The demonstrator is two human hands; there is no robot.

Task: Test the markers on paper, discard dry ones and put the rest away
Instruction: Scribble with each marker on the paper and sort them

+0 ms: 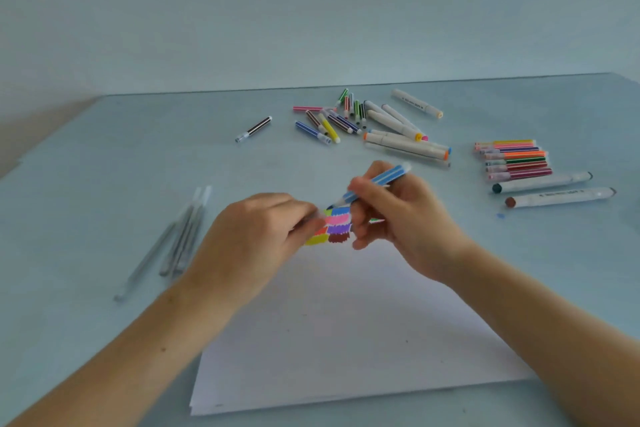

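Note:
My right hand (398,215) grips a light blue striped marker (377,182), its tip pointing down-left just above the colour patches (337,227) at the far end of the white paper (346,322). My left hand (256,236) is beside it with its fingers pinched together on something small and clear, probably the marker's cap, though blur hides it. A mixed pile of thin and thick markers (349,118) lies at the back. A tidy row of thin markers (512,159) lies to the right.
Two thick white markers (554,189) lie below the tidy row. Several grey pens (180,239) rest left of the paper. One dark striped marker (254,128) lies alone at the back left. The table's far edge meets a wall.

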